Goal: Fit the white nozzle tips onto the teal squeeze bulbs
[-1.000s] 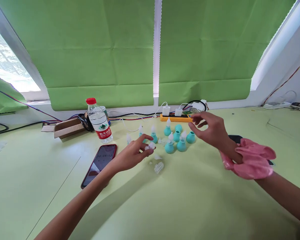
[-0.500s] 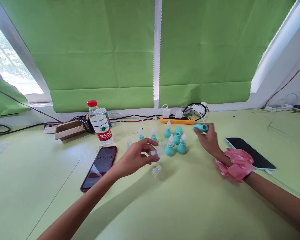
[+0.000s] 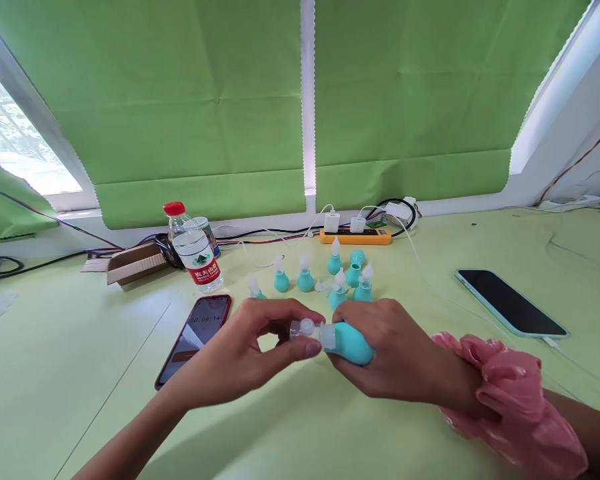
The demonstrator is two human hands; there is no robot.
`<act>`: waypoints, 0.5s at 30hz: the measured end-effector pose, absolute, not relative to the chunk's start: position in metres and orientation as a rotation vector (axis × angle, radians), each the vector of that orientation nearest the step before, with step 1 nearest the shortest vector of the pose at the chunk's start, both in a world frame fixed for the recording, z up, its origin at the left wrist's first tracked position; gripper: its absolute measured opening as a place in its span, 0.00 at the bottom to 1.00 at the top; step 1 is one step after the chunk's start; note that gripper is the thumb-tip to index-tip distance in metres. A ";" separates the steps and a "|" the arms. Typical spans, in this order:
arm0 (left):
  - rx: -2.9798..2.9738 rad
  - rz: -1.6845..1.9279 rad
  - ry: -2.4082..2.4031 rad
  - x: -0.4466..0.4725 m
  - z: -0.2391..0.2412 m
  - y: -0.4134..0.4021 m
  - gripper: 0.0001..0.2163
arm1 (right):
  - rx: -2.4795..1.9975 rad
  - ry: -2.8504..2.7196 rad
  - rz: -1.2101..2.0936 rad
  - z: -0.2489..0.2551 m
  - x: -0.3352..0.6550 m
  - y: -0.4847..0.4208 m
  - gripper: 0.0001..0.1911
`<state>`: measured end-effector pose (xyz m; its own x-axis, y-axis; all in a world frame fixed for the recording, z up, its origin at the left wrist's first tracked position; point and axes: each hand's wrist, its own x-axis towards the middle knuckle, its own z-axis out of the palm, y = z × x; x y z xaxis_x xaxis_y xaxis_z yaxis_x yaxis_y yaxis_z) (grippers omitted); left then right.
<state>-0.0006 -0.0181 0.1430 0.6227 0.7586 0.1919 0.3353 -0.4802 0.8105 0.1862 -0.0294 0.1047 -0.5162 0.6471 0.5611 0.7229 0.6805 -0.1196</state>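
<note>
My left hand (image 3: 235, 357) pinches a clear plastic tube piece (image 3: 300, 329) with a small round knob on top. My right hand (image 3: 405, 350) is wrapped round a teal rubber squeeze bulb (image 3: 354, 344), its mouth facing left. The clear piece meets the bulb's mouth in front of me; how deep it is seated I cannot tell. Behind the hands stand several teal bulbs fitted with clear pointed tips, among them one bulb (image 3: 305, 280) and another (image 3: 335, 265). A bulb with no tip (image 3: 353, 275) stands among them, close to another teal bulb (image 3: 358, 257).
A running-timer phone (image 3: 195, 337) lies left of my hands, near a water bottle (image 3: 197, 257) and an open cardboard box (image 3: 135, 263). An orange power strip (image 3: 355, 237) with chargers sits at the back. Another phone (image 3: 510, 301) lies charging at right, its cable crossing the table.
My right hand has brought the teal bulb down and left to the clear piece. My left hand has come slightly nearer with that piece, and the two parts now meet.
</note>
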 end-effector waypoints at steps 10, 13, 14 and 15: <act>2.232 0.752 0.952 -0.003 0.152 -0.030 0.07 | -1.016 -2.242 -0.122 0.114 0.193 -0.039 0.04; 2.211 0.727 0.965 -0.001 0.148 -0.030 0.08 | -0.979 -2.268 -0.213 0.114 0.193 -0.041 0.04; 2.203 0.718 0.977 0.000 0.147 -0.030 0.08 | -0.965 -2.277 -0.271 0.114 0.193 -0.041 0.04; 2.205 0.711 0.991 0.001 0.146 -0.030 0.08 | -0.956 -2.281 -0.337 0.112 0.192 -0.041 0.04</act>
